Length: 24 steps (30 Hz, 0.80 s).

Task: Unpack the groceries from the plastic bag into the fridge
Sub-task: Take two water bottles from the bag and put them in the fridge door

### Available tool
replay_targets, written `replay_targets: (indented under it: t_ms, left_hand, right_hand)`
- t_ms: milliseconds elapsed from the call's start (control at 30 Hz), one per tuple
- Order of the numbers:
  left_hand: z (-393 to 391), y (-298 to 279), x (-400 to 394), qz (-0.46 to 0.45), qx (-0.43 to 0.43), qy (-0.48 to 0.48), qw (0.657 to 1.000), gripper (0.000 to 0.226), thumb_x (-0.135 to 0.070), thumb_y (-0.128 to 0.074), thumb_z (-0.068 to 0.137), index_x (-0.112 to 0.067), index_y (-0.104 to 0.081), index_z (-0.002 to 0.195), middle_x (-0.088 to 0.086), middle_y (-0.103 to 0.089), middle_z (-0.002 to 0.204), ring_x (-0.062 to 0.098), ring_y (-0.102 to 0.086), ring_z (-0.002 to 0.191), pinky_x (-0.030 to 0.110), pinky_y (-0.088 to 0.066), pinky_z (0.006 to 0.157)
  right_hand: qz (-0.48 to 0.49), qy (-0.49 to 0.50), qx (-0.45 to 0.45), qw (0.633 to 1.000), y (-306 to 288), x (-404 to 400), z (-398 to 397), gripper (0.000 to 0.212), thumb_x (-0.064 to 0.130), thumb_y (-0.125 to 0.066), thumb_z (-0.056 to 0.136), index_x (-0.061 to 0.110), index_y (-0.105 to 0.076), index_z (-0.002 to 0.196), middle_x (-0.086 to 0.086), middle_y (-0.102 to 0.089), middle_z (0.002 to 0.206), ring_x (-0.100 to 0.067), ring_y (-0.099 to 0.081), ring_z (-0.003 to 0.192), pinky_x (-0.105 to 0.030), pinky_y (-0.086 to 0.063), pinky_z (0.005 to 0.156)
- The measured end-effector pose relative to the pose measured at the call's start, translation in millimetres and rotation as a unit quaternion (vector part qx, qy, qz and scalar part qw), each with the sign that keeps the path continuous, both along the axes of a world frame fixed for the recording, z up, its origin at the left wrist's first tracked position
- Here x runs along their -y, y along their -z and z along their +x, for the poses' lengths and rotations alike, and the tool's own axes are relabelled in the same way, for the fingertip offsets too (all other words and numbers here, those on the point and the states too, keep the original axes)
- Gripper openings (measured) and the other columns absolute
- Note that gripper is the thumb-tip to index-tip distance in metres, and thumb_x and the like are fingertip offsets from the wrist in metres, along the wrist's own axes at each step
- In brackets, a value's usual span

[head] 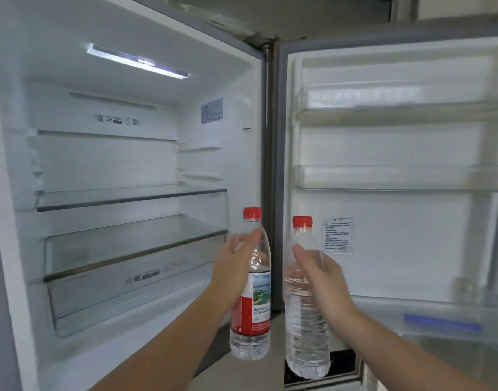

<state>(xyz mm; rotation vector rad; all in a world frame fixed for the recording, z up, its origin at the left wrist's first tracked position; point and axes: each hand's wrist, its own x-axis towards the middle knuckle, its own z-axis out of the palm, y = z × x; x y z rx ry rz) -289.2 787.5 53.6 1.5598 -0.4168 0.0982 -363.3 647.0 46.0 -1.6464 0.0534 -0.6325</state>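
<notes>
Before the open fridge (pixel 135 176), the left hand (pixel 236 266) grips a red-labelled water bottle (pixel 252 300), the right hand (pixel 321 280) an unlabelled water bottle (pixel 305 328), fingertips hidden behind both.

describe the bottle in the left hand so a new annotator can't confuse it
Start at the open fridge; two red-capped water bottles are held up before it. The labelled bottle, on the left, is gripped by the left hand. Only it has a red-and-picture label; the bare bottle has none.

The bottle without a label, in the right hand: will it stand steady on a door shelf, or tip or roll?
The unlabelled bottle looks full, so probably heavy and fairly stiff. Tall and narrow, it may tip if bumped. Laid down, its round ribbed body would likely roll.
</notes>
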Motion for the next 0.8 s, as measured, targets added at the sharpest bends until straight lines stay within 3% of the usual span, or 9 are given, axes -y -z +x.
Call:
replay_targets:
  t_ms: [100,233,333,467,567,667,800]
  left_hand:
    - [5.1,-13.2,36.3,-0.002,0.033,0.039,0.999,0.041,-0.060,-0.050,0.088,-0.025,-0.063,0.106,0.000,-0.072,0.098,0.019,-0.071,0.088,0.047,-0.054,0.090]
    - [9.4,-28.3,83.5,-0.016,0.075,0.053,0.996,0.054,-0.070,-0.051,0.075,-0.030,-0.060,0.109,-0.003,-0.070,0.105,0.017,-0.069,0.095,0.049,-0.052,0.094]
    - [13.4,-34.2,117.3,0.000,0.111,0.047,0.993,0.057,-0.076,-0.048,0.065,-0.040,-0.056,0.109,-0.008,-0.067,0.111,0.017,-0.065,0.102,0.048,-0.050,0.096]
    - [26.0,-32.3,155.5,0.011,0.146,0.040,0.988,0.042,-0.067,-0.054,0.078,-0.041,-0.053,0.111,-0.013,-0.065,0.114,0.011,-0.062,0.105,0.043,-0.050,0.097]
    - [38.8,-24.0,178.0,0.008,0.166,0.021,0.986,0.039,-0.066,-0.057,0.077,-0.042,-0.054,0.107,-0.017,-0.065,0.107,0.002,-0.062,0.102,0.035,-0.051,0.093]
    - [44.4,-11.7,198.6,0.011,0.188,0.013,0.982,0.032,-0.049,-0.066,0.080,-0.037,-0.055,0.108,-0.022,-0.066,0.097,-0.006,-0.061,0.097,0.017,-0.046,0.085]
    - [55.7,5.9,220.0,0.011,0.189,0.015,0.982,0.049,-0.059,-0.059,0.073,-0.032,-0.056,0.113,-0.020,-0.067,0.102,0.001,-0.063,0.101,0.025,-0.049,0.091]
  right_hand:
    - [-0.008,0.049,0.021,0.999,-4.8,27.7,-1.2,0.035,0.051,-0.062,0.082,0.018,-0.068,0.091,0.004,-0.075,0.081,-0.008,-0.071,0.076,-0.025,-0.047,0.069]
    - [-0.014,0.089,0.052,0.995,-17.1,69.5,-0.7,0.030,0.045,-0.064,0.084,0.017,-0.067,0.096,0.000,-0.075,0.086,-0.012,-0.072,0.078,-0.028,-0.052,0.071]
    - [-0.026,0.109,0.089,0.990,-25.1,101.5,1.4,0.024,0.037,-0.065,0.086,0.016,-0.066,0.097,0.000,-0.074,0.086,-0.011,-0.071,0.077,-0.019,-0.050,0.064]
    - [-0.053,0.105,0.144,0.983,-31.1,143.2,15.4,0.014,0.025,-0.068,0.087,0.015,-0.064,0.096,0.003,-0.072,0.080,-0.007,-0.069,0.072,-0.013,-0.049,0.059]
    - [-0.095,0.096,0.174,0.975,-29.5,167.4,31.7,0.023,0.031,-0.071,0.078,0.021,-0.063,0.098,0.009,-0.071,0.085,-0.005,-0.067,0.078,-0.014,-0.050,0.065]
    - [-0.122,0.099,0.192,0.969,-19.3,186.4,48.1,0.038,0.045,-0.066,0.070,0.023,-0.062,0.101,0.014,-0.069,0.094,-0.003,-0.066,0.087,-0.010,-0.048,0.071]
    - [-0.116,0.079,0.184,0.973,0.4,206.3,64.8,0.030,0.030,-0.069,0.072,0.026,-0.061,0.101,0.021,-0.069,0.092,0.001,-0.066,0.085,-0.008,-0.049,0.066]
